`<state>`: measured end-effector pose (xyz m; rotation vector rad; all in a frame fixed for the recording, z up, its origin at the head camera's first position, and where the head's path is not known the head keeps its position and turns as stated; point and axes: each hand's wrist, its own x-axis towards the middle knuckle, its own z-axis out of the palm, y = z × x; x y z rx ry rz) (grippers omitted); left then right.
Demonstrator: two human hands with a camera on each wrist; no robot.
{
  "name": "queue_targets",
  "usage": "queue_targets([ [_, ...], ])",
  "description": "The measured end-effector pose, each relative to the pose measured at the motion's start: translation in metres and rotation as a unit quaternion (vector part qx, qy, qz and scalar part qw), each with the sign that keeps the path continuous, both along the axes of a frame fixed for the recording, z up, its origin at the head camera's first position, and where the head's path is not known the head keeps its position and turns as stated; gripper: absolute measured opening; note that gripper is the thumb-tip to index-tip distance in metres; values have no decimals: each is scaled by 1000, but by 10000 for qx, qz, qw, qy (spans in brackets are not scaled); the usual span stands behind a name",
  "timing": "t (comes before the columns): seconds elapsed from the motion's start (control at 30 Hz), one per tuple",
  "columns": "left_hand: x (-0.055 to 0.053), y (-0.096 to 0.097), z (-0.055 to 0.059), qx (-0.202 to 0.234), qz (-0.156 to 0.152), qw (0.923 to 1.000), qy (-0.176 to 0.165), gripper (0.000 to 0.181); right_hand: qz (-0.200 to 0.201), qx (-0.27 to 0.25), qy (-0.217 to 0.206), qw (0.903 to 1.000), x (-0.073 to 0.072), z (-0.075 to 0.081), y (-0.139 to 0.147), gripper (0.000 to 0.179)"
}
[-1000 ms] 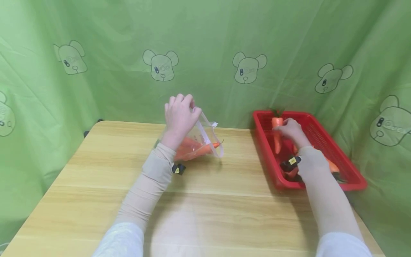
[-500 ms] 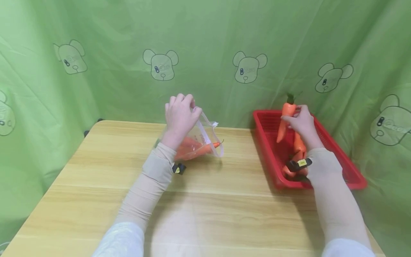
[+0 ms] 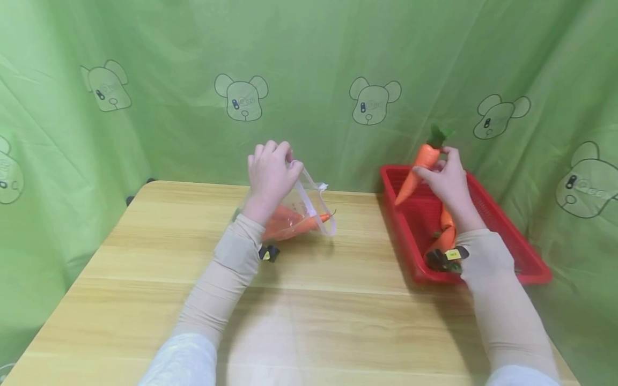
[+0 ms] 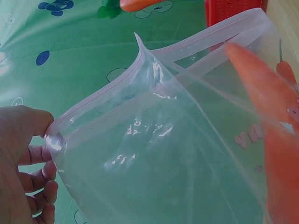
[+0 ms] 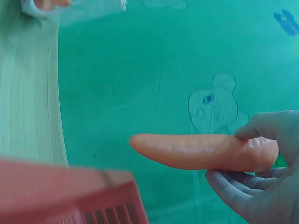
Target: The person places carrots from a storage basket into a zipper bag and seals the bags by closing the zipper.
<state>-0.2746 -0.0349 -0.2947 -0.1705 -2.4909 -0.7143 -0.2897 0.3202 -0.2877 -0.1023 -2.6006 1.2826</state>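
Note:
My left hand (image 3: 272, 174) pinches the upper corner of a clear zip bag (image 4: 126, 154), whose mouth gapes toward the right. Inside the bag lie orange carrots (image 3: 285, 220); one thin tip pokes out at the mouth. Over the red basket (image 3: 401, 236), my right hand (image 3: 449, 174) holds a carrot (image 3: 419, 169) near its thick end, thumb on one side and fingers on the other. Its green top points up and its tip slants down to the left. In the right wrist view the same carrot (image 5: 187, 150) lies crosswise in the fingers.
More carrots (image 3: 446, 236) lie in the basket below my right wrist, partly hidden by it. The wooden table (image 3: 338, 321) ends at a green curtain (image 3: 309, 64) with printed bear heads, which hangs behind and at both sides.
My right hand has lifted the carrot up out of the basket, and the carrot has tilted with its tip swinging left. My left hand and the bag have stayed still.

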Motion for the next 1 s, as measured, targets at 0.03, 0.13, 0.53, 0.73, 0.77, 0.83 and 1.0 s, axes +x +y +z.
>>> queue_targets([
  [0.03, 0, 0, 0, -3, 2, 10000, -22, 12, 6, -4, 18, 10000, 1, 0, -3, 77],
  [0.13, 0, 0, 0, -7, 7, 10000, -32, 13, 70, -246, 132, 9996, 3, 0, -14, 73],
  [0.53, -1, 0, 0, -12, 15, 9999, -109, 13, 958, -2003, 329, 9745, 14, -2, -55, 64],
  [0.73, -1, -1, 0, 10, 16, 10000, -72, 14, 1289, -2191, 191, 9670, 18, -3, -79, 66],
  [0.77, -1, -1, 0, 7, 19, 10000, -76, 14, 1340, -2155, 205, 9670, 18, -4, -83, 66],
  [0.83, -1, 0, 0, 2, 9, 10000, -69, 14, 1428, -2192, 233, 9649, 18, -7, -90, 66],
  [1.0, 0, 0, 1, 6, -18, 10000, -94, 14, 1613, -2145, 241, 9630, 18, -16, -107, 63],
])
